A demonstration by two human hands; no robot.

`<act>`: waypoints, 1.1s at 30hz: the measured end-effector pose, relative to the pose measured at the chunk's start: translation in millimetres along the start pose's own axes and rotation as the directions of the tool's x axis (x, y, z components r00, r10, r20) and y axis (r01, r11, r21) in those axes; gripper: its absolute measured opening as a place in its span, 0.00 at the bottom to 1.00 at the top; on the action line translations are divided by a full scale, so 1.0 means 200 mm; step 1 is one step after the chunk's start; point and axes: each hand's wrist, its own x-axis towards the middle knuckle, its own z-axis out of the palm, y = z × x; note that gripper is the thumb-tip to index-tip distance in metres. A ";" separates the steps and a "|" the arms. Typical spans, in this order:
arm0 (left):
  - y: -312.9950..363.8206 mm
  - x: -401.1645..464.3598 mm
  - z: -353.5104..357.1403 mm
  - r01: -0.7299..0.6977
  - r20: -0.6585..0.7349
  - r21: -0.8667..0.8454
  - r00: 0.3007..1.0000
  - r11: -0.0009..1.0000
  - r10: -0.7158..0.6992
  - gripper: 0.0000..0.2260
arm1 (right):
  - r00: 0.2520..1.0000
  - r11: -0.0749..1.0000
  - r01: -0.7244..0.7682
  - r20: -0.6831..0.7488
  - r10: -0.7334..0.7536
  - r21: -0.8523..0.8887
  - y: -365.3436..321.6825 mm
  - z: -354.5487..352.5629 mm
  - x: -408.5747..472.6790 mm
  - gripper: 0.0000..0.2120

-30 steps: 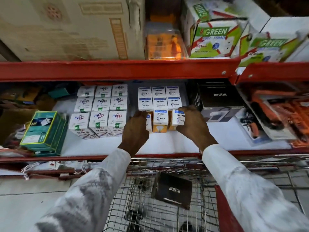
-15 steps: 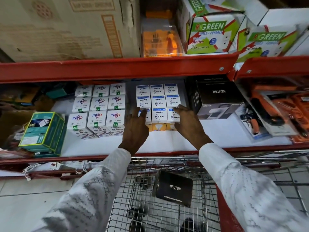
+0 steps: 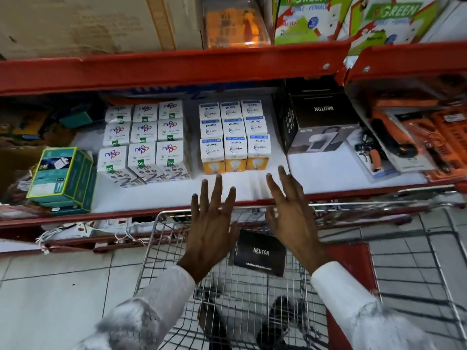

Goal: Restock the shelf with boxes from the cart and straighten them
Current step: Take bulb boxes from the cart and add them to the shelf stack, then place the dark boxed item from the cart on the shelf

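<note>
A tidy block of white and yellow bulb boxes [image 3: 235,137] stands in rows on the white shelf board [image 3: 156,195]. To their left is a block of white boxes with green QC marks [image 3: 144,140]. My left hand [image 3: 212,223] and my right hand [image 3: 290,213] hover over the shelf's front edge, fingers spread, holding nothing and not touching the boxes. Below them a black Neuton box [image 3: 260,251] lies in the wire cart [image 3: 151,238].
A large black Neuton box [image 3: 321,122] stands right of the bulb boxes. Orange tool packs [image 3: 417,140] lie at the far right, green boxes [image 3: 63,178] at the left. A red beam [image 3: 177,69] carries the upper shelf with cartons. The floor is tiled.
Both hands let go of the front row of bulb boxes and drew back toward me, opening over the shelf edge. The bulb boxes now stand in even rows.
</note>
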 end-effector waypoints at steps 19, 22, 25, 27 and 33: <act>0.17 -0.24 0.63 0.657 0.568 -0.530 0.744 0.536 -0.351 0.17 | 0.422 -0.093 -0.852 0.780 0.461 0.516 0.41 0.65 -0.53 0.21; 0.17 -0.19 0.63 0.752 0.660 -0.614 0.655 0.239 -0.367 0.09 | 0.391 -0.215 -0.840 0.831 0.395 0.498 0.47 0.64 -0.51 0.28; 0.22 -0.19 0.52 0.776 0.710 -0.606 0.628 0.176 -0.319 0.06 | 0.404 -0.184 -0.844 0.822 0.402 0.504 0.48 0.56 -0.50 0.28; 0.23 -0.21 0.46 0.794 0.721 -0.581 0.604 0.178 -0.340 0.07 | 0.423 -0.136 -0.849 0.810 0.406 0.511 0.49 0.47 -0.51 0.24; 0.26 -0.31 0.24 0.760 0.643 -0.629 0.627 0.163 -0.439 0.15 | 0.569 0.073 -0.797 0.707 0.419 0.599 0.45 0.10 -0.53 0.22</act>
